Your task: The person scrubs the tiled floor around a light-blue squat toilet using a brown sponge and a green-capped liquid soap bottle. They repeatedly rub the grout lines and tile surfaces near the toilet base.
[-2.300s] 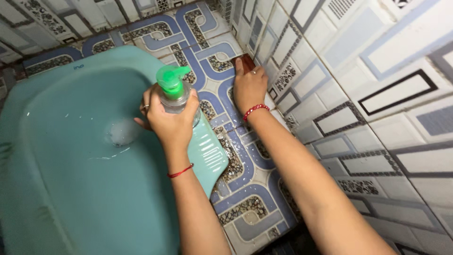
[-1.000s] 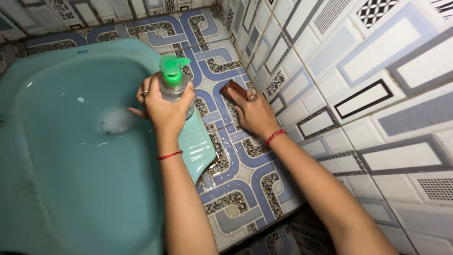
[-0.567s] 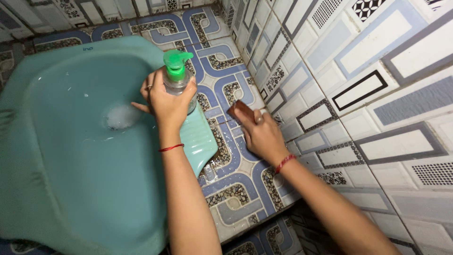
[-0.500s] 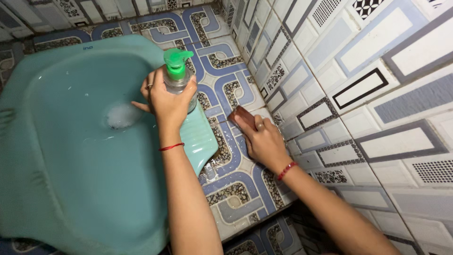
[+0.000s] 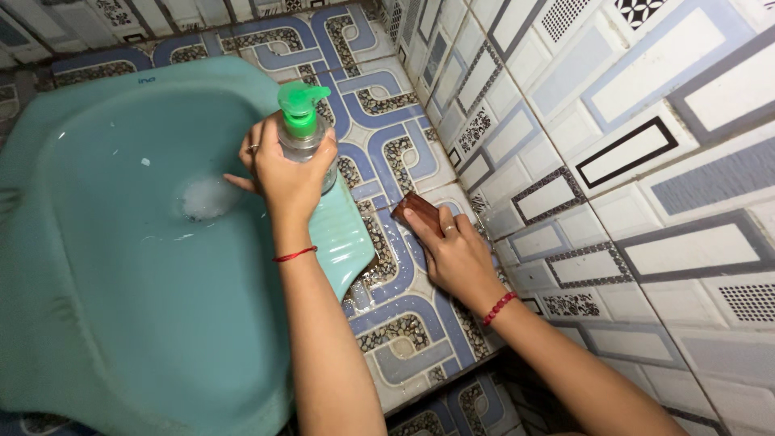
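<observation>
Left hand [image 5: 284, 173] grips pump bottle [image 5: 303, 129]; right hand [image 5: 457, 257] presses brown brush [image 5: 418, 211].

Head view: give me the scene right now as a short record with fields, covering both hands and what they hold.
left hand: left hand gripped around the clear pump bottle, held upright over the pan's edge
bottle top: green pump head, not pressed by any finger
right hand: right hand pressing a brown brush onto the patterned floor tiles
pan: teal squat toilet pan, with white foam in the bowl
wrists: a red thread band on each
right side: patterned wall tiles
</observation>
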